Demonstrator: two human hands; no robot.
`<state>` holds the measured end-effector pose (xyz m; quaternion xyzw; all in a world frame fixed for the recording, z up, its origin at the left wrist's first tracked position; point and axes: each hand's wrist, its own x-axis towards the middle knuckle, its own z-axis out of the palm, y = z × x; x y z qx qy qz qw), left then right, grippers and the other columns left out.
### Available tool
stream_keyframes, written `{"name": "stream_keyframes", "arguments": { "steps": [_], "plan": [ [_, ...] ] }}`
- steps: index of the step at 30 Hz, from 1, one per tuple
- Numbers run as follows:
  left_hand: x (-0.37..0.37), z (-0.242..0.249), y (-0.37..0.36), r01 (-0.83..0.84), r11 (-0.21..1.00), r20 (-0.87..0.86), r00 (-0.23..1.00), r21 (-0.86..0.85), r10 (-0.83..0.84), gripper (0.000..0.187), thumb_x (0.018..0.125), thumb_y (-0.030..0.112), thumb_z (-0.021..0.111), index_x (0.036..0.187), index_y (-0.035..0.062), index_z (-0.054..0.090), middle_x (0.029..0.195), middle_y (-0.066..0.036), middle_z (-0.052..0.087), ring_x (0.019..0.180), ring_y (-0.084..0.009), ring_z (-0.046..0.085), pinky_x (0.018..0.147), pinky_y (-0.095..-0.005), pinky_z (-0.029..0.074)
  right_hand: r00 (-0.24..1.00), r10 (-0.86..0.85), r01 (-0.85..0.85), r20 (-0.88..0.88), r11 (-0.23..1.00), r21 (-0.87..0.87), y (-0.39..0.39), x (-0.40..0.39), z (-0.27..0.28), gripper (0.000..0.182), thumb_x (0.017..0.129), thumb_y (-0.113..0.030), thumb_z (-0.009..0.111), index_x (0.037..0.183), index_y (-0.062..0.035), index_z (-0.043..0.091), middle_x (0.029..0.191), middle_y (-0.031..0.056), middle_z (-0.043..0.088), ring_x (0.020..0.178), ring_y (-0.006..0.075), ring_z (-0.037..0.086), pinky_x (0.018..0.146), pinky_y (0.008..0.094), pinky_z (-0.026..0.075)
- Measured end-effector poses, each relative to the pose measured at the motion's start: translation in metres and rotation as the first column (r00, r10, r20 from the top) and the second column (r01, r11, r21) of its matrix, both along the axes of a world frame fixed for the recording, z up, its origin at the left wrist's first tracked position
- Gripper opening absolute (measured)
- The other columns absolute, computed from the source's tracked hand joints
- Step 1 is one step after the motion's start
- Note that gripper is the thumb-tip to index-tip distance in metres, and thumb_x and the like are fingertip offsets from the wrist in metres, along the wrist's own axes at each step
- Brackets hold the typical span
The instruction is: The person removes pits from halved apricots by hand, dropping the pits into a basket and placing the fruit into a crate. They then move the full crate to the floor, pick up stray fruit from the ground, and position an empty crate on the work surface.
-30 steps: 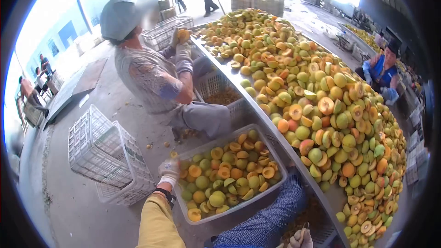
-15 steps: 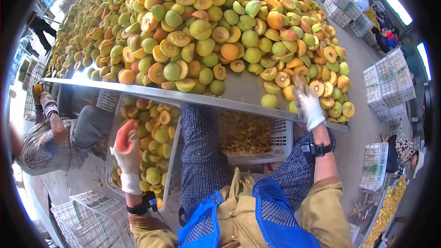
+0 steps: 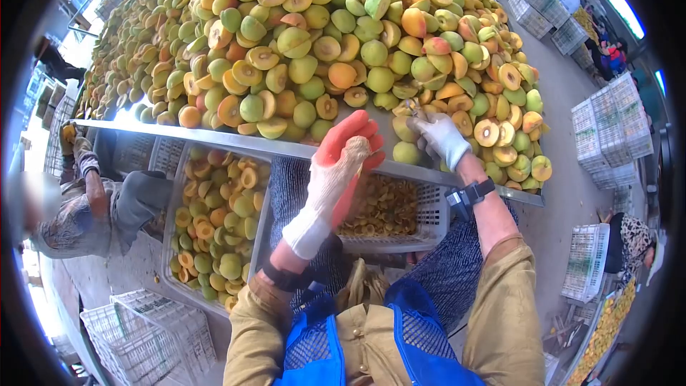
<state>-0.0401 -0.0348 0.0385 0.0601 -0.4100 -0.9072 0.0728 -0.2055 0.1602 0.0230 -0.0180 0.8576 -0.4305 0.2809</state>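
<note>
My left hand (image 3: pixel 346 154), in a white glove with a red palm, is raised in front of the table's metal edge (image 3: pixel 286 149). Its fingers are loosely bent and slightly apart, with no fruit visible in them. To its right, my right hand (image 3: pixel 439 137), in a white glove, reaches over the table with fingers drawn together. A small object (image 3: pixel 410 107) at its fingertips is too unclear to name; a yellow-green fruit (image 3: pixel 404 129) lies against them. Halved and whole green, yellow and orange fruits (image 3: pixel 300 43) are heaped on the table behind both hands.
Below the table edge stand a crate of fruit (image 3: pixel 172 243) at left and a crate of brownish scraps (image 3: pixel 431 218) between my knees. A co-worker (image 3: pixel 86 207) sits at the left. White crates (image 3: pixel 146 336) stand at lower left, others (image 3: pixel 611 125) at right.
My left hand has moved up and right from over the fruit crate to the table edge. My right hand has shifted left and slightly up, from the fruit halves to the bare metal patch.
</note>
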Motion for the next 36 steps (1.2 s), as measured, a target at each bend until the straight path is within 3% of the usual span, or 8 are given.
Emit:
{"name": "stream_keyframes", "arguments": {
  "steps": [12, 15, 18, 23, 30, 31, 34, 36],
  "plan": [
    [-0.02, -0.018, 0.029, 0.006, 0.992, 0.027, 1.0, -0.125, -0.003, 0.05, 0.102, 0.031, 0.062, 0.145, 0.0075, 0.052, 0.133, -0.004, 0.061, 0.115, -0.0137, 0.061, 0.087, -0.0292, 0.054, 0.852, -0.074, -0.094, -0.519, 0.952, -0.29, -0.027, 0.1, 0.021, 0.027, 0.097, -0.027, 0.07, 0.101, -0.0006, 0.066, 0.07, 0.0038, 0.063, 0.059, 0.0101, 0.057, 0.054, 0.027, 0.046],
    [-0.009, -0.002, 0.031, 0.141, 0.985, 0.08, 0.986, 0.1, -0.149, 0.044, 0.103, 0.03, 0.06, 0.141, 0.0095, 0.056, 0.126, -0.003, 0.065, 0.104, -0.0098, 0.062, 0.078, -0.0233, 0.051, 0.996, -0.023, 0.066, 0.081, 0.811, -0.581, -0.014, 0.115, 0.046, 0.023, 0.096, -0.025, 0.071, 0.099, -0.003, 0.065, 0.067, -0.0008, 0.058, 0.058, 0.0056, 0.053, 0.051, 0.022, 0.041],
    [-0.002, 0.006, 0.034, 0.176, 0.982, 0.155, 0.974, -0.067, -0.164, 0.042, 0.104, 0.027, 0.059, 0.139, 0.0044, 0.057, 0.109, -0.002, 0.067, 0.077, -0.0062, 0.059, 0.067, -0.0224, 0.05, 0.985, -0.098, 0.164, 0.139, 0.765, -0.623, -0.002, 0.116, 0.045, 0.02, 0.095, -0.021, 0.074, 0.097, -0.0042, 0.063, 0.07, -0.004, 0.055, 0.058, 0.003, 0.049, 0.051, 0.0194, 0.037],
    [0.007, -0.012, 0.047, 0.169, 0.983, 0.17, 0.969, 0.072, -0.179, 0.049, 0.106, 0.043, 0.049, 0.14, 0.0089, 0.057, 0.097, 0.002, 0.063, 0.06, -0.0028, 0.047, 0.052, -0.0168, 0.037, 0.881, -0.353, 0.056, -0.316, 0.739, -0.672, -0.008, 0.113, 0.005, 0.024, 0.092, -0.017, 0.077, 0.096, -0.0007, 0.059, 0.071, -0.0025, 0.056, 0.062, 0.0071, 0.053, 0.057, 0.0251, 0.048],
    [0.022, 0.017, 0.044, 0.139, 0.946, 0.217, 0.973, -0.292, -0.076, 0.054, 0.102, 0.048, 0.054, 0.142, 0.0122, 0.057, 0.124, -0.001, 0.063, 0.083, -0.0008, 0.056, 0.055, -0.015, 0.042, 0.884, -0.253, -0.042, -0.393, 0.795, -0.605, -0.004, 0.121, 0.004, 0.026, 0.099, -0.027, 0.069, 0.103, -0.0026, 0.061, 0.072, -0.0009, 0.059, 0.056, 0.0065, 0.051, 0.048, 0.0252, 0.043],
    [0.024, 0.01, 0.042, 0.109, 0.981, 0.176, 0.981, -0.162, -0.08, 0.053, 0.102, 0.045, 0.057, 0.142, 0.0105, 0.056, 0.127, -0.004, 0.063, 0.093, -0.0061, 0.059, 0.066, -0.0209, 0.052, 0.983, -0.185, 0.139, -0.002, 0.749, -0.648, 0.007, 0.127, 0.027, 0.028, 0.102, -0.031, 0.064, 0.107, -0.0041, 0.061, 0.073, -0.002, 0.058, 0.059, 0.0037, 0.049, 0.046, 0.0217, 0.038],
    [0.028, 0.0, 0.041, -0.019, 0.998, 0.104, 0.994, -0.052, 0.024, 0.053, 0.101, 0.043, 0.059, 0.141, 0.0081, 0.056, 0.128, -0.007, 0.062, 0.106, -0.0135, 0.061, 0.082, -0.0311, 0.057, 0.995, -0.087, 0.097, 0.05, 0.707, -0.701, 0.01, 0.151, 0.038, 0.028, 0.103, -0.032, 0.061, 0.11, -0.0052, 0.061, 0.072, -0.0047, 0.055, 0.062, 0.0009, 0.048, 0.046, 0.0187, 0.035],
    [0.029, -0.002, 0.044, -0.069, 0.997, 0.053, 0.996, -0.047, 0.071, 0.053, 0.101, 0.041, 0.061, 0.14, 0.0058, 0.056, 0.127, -0.01, 0.062, 0.114, -0.0189, 0.061, 0.091, -0.0388, 0.057, 0.956, 0.036, -0.177, -0.292, 0.863, -0.473, 0.002, 0.167, 0.018, 0.03, 0.103, -0.033, 0.061, 0.106, -0.0037, 0.061, 0.075, 0.016, 0.064, 0.066, 0.0258, 0.067, 0.055, 0.0397, 0.05]
  ]
}}
